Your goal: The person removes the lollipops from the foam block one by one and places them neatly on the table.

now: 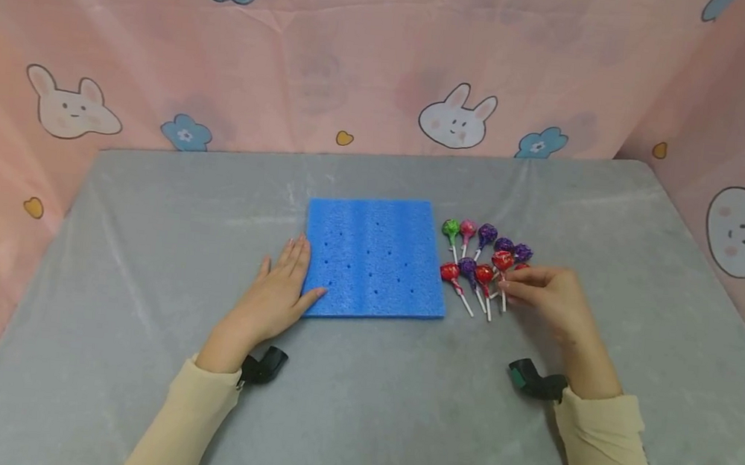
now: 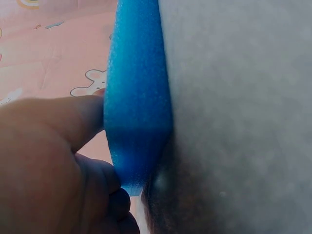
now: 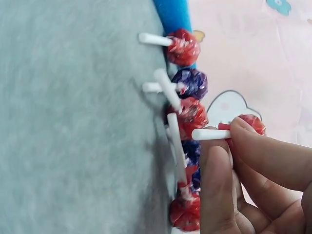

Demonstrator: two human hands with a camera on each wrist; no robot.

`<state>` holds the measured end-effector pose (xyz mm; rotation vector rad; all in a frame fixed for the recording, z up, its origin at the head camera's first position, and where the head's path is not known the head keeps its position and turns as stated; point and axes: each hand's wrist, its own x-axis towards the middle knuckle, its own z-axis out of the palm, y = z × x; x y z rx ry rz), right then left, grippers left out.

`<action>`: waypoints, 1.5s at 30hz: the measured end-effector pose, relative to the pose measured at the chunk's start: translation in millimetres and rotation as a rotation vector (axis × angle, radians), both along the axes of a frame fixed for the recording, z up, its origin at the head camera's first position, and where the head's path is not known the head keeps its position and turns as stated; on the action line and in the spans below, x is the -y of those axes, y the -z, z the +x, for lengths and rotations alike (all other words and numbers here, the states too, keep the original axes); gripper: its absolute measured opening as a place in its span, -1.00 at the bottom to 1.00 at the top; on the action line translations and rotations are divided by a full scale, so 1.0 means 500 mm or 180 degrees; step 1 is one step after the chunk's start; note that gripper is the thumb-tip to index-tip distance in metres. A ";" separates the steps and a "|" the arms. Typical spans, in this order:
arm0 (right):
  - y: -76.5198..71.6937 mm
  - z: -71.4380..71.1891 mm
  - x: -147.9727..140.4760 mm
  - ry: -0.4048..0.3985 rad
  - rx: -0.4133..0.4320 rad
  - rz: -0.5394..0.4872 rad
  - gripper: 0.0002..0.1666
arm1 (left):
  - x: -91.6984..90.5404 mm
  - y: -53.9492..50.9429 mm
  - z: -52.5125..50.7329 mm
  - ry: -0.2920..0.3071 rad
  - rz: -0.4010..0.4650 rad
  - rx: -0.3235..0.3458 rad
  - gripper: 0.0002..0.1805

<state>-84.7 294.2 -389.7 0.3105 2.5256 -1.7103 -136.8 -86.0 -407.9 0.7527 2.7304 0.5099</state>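
A blue foam board [image 1: 376, 263] dotted with small holes lies flat on the table. My left hand [image 1: 275, 294] rests against its left edge with straight fingers, the thumb on the top near the front corner. To the right of the board, my right hand [image 1: 557, 303] pinches a red-wrapped lollipop [image 3: 253, 124] by its white stick, between thumb and fingers. Several more lollipops lie close by, among them a green one [image 1: 451, 227], a pink one [image 1: 468, 228], a purple one [image 1: 487, 234] and a red one [image 1: 449, 271]. Part of the pile is hidden behind my right hand.
Grey cloth covers the table [image 1: 369, 412]. A pink curtain [image 1: 362, 59] with rabbits and flowers hangs behind it and at the sides. Each wrist carries a black camera mount, the left one [image 1: 265, 366] and the right one [image 1: 535, 381] just above the table.
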 end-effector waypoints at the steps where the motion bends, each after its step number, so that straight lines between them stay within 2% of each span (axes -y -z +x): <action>1: 0.003 0.000 -0.003 -0.0008 0.0029 -0.0034 -0.63 | 0.000 0.000 0.000 0.0001 -0.0002 0.0005 -0.17; 8: 0.014 -0.002 -0.014 -0.0015 0.0214 -0.0312 -0.67 | -0.001 0.000 0.001 0.0007 0.0014 0.0029 -0.17; 19: 0.017 -0.004 -0.023 -0.0045 0.0476 -0.0420 -0.77 | 0.001 -0.003 0.001 0.0015 0.0030 0.0045 -0.16; 23: 0.018 -0.004 -0.026 -0.0075 0.0552 -0.0272 -0.79 | 0.001 -0.004 0.000 0.0016 0.0013 0.0041 -0.17; 29: 0.018 -0.003 -0.024 -0.0106 0.0684 0.0123 -0.69 | 0.002 -0.004 0.000 0.0016 0.0014 0.0018 -0.16; 39: 0.016 0.000 -0.026 -0.0212 0.0689 0.0241 -0.70 | 0.000 0.000 -0.001 0.0003 -0.0020 0.0038 -0.16; 45: 0.010 0.002 -0.033 -0.0297 0.0675 0.0443 -0.64 | 0.001 -0.001 0.001 0.0000 -0.0017 0.0052 -0.16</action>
